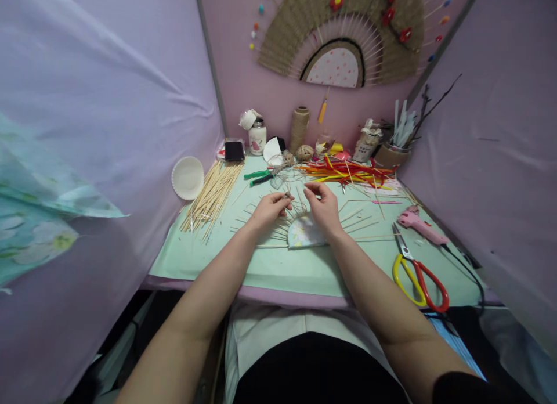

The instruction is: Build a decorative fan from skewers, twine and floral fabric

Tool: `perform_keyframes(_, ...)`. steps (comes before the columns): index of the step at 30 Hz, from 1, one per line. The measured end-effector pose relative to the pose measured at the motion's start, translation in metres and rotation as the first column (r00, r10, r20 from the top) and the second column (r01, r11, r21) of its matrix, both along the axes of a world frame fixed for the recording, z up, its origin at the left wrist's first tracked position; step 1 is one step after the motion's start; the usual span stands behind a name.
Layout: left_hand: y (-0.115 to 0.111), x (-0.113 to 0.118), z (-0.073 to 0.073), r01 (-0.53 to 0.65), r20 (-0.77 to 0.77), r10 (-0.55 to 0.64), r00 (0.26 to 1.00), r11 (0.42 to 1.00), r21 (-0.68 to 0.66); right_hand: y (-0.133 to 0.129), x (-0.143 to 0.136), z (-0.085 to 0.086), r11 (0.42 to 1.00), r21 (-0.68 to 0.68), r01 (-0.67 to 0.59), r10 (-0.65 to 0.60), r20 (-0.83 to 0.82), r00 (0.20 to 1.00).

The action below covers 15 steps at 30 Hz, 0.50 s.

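A half-round piece covered in pale floral cloth (302,233) lies on the table, with thin wooden sticks (363,221) fanning out from it. Above its left part, my left hand (272,208) is closed in a pinch on thin brown twine (288,194). Loose loops of the twine show between the two hands. My right hand (322,206) hovers over the right part of the half-round, thumb and fingertips pressed together. What those fingertips hold, if anything, is too small to make out. The right hand covers part of the cloth piece and its sticks.
Bamboo sticks (213,198) and a white bowl (188,179) are at left. Green-handled pliers (259,176), coloured strips (348,173) and a twine spool (300,130) lie behind. Scissors (411,270) and a corded pink glue gun (422,227) are at right. A woven fan (282,44) hangs ahead.
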State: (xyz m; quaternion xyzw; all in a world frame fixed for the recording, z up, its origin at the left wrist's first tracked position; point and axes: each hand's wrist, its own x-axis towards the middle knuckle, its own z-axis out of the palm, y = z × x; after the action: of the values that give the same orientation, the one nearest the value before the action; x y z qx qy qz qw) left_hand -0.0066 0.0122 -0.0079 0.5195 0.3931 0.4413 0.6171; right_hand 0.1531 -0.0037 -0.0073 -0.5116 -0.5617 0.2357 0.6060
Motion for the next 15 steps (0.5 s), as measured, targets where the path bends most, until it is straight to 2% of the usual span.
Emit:
perform_keyframes(3,-0.001,0.0,0.004,-0.098,0.071,0.102,0.992,0.993,-0.059,0.002,0.001,-0.002,0.999,-0.031,0.045,-0.044,0.014,0.999)
perform_keyframes(5,-0.002,0.0,0.008,-0.127,0.135,0.138,0.981,0.988,-0.089,0.001,0.001,-0.001,0.996,-0.092,-0.003,0.007,0.038,0.999)
perform_keyframes(10,-0.003,-0.001,0.013,-0.131,0.222,0.154,0.963,0.985,-0.116,-0.005,-0.004,0.001,0.963,-0.216,-0.163,0.179,0.057,0.982)
perform_keyframes(15,-0.004,0.0,0.014,-0.127,0.213,0.144,0.966,0.988,-0.092,-0.007,-0.006,0.0,0.951,-0.235,-0.201,0.217,0.044,0.975)
